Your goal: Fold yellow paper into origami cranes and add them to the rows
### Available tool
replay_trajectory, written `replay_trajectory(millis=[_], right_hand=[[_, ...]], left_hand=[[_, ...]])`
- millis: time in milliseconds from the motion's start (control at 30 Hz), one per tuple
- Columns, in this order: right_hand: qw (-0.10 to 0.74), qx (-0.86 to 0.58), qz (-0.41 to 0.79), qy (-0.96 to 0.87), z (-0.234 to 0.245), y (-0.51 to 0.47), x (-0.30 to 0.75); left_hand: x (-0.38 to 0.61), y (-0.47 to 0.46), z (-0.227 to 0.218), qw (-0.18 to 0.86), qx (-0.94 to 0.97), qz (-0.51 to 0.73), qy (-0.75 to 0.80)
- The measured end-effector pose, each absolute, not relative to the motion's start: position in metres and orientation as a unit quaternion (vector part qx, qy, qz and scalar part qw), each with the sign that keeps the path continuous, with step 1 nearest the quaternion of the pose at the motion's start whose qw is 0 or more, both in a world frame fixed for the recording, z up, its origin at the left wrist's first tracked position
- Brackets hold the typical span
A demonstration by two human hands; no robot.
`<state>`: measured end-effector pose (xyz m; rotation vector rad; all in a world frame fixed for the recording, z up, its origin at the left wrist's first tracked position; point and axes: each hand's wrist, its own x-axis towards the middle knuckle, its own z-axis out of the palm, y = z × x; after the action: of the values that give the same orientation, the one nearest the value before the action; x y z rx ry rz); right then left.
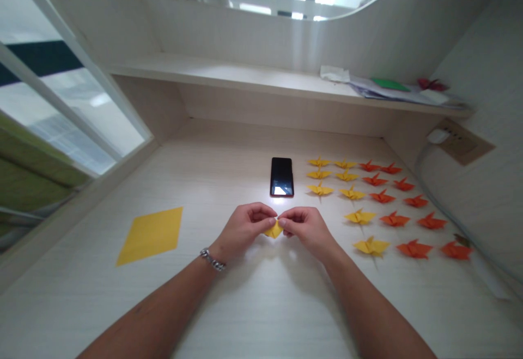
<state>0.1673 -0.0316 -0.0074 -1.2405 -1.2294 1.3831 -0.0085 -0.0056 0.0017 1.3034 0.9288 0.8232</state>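
Both hands meet at the middle of the desk over a small folded piece of yellow paper [274,230]. My left hand [248,225] pinches its left side between thumb and fingers. On the other side, my right hand [303,225] grips the right edge the same way, thumb tip close to the left thumb. Part of the folded paper is hidden by the fingers. Yellow paper cranes [359,217] stand in rows to the right, beside red-orange paper cranes [394,219]. A flat sheet of yellow paper [152,235] lies to the left.
A black phone [281,176] lies just beyond my hands. Behind it runs a shelf [245,78] with papers [392,91] at its right end. A grey cable [437,198] hangs from a wall socket [466,142] along the right side. The desk [261,315] meets a window frame at left.
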Motion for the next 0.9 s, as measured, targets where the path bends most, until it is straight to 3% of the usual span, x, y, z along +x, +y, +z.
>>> replay_trajectory(millis=[300,900], right_hand=[[0.39,-0.53,0.524,-0.541,-0.0115,-0.0314,0.1649],[0.409,-0.54,0.493,-0.545,-0.0105,-0.0323,0.1625]], left_hand=[[-0.0086,-0.0065,-0.0019,0.588,0.61,0.356,0.394],[-0.0053,-0.0056,-0.0025,0.615,0.57,0.338,0.428]])
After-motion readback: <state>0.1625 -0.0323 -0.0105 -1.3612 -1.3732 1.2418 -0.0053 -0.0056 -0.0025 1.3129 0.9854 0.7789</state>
